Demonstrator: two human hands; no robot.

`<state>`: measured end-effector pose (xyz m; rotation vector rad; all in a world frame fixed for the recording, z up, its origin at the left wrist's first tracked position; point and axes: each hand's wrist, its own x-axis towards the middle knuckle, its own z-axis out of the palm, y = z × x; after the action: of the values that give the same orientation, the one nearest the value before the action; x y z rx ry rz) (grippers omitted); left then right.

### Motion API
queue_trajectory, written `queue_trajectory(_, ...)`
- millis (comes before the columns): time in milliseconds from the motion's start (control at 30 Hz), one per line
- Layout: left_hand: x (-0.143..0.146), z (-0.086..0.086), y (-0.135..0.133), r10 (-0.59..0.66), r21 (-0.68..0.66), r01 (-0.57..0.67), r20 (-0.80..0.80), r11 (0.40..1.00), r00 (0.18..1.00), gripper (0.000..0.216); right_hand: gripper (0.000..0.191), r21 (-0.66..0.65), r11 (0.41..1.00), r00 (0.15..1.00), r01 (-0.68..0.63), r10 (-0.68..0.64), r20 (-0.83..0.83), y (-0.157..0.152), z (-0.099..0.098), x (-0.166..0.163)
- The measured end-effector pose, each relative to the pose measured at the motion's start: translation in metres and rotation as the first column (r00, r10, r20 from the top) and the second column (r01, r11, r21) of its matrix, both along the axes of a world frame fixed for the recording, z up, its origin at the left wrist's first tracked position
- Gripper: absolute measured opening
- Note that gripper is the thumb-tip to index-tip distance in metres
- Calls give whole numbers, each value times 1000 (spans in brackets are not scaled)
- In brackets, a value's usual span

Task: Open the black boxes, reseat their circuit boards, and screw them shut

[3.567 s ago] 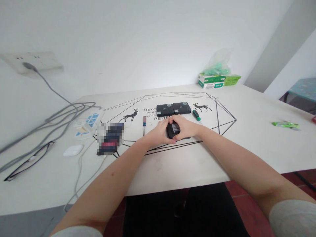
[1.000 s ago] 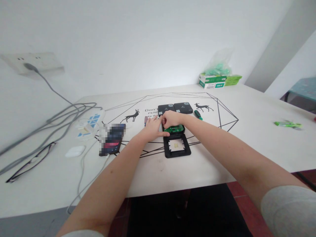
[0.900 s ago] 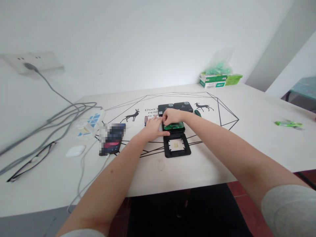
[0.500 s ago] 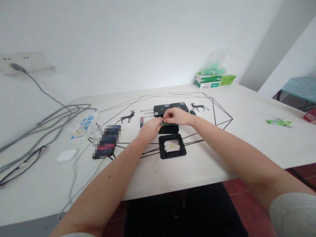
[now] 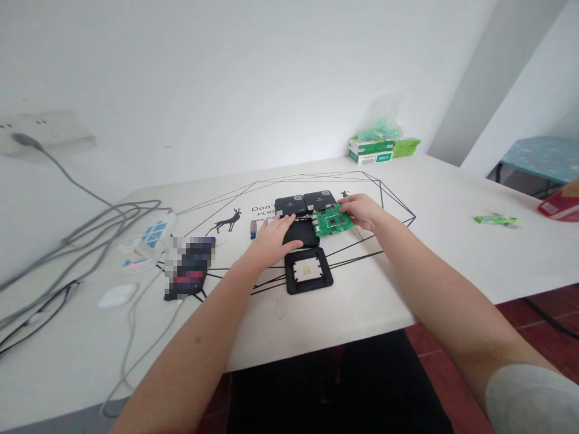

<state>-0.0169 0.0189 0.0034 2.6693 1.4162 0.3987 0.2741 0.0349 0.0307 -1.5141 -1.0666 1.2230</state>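
Observation:
A green circuit board [image 5: 333, 221] is in my right hand [image 5: 363, 211], which pinches it by the right edge. The board is tilted above the right part of a black plastic case shell [image 5: 302, 232]. My left hand [image 5: 272, 240] holds that shell at its left side, thumb along the front edge and fingers toward the back. Closer to me lies a square black cover [image 5: 309, 290] with a white pad [image 5: 308, 270] in its middle. Two closed black boxes [image 5: 290, 205] with small labels sit side by side behind the shell.
Left of my hand lies a small screwdriver bit or similar reddish-blue item [image 5: 253, 229]. A phone [image 5: 190, 265], a white case [image 5: 118, 295] and grey cables [image 5: 97, 241] occupy the left side. Green-and-white boxes [image 5: 371, 150] stand at the back; a green packet [image 5: 495, 219] lies right.
The green board has come up out of the black shell and moved right with my right hand. My left hand has spread onto the shell's left side. The view has shifted slightly.

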Motion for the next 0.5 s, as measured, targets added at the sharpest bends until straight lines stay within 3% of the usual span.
queue_trajectory(100,-13,7,1,13,-115,-27,-119,993,993,57,32,3,998,991,56,-56,125,5,-2,16)
queue_trajectory(233,-14,12,-2,24,-148,-40,-107,988,994,49,33,37,998,941,48,-57,334,8,-10,17)
queue_trajectory(367,-6,11,-5,51,-131,-69,-135,989,990,52,32,113,994,806,-4,-63,588,11,-13,10)
queue_trajectory(500,-5,12,-7,99,-156,-113,-92,981,991,68,31,130,988,643,-79,-49,764,12,-13,7)
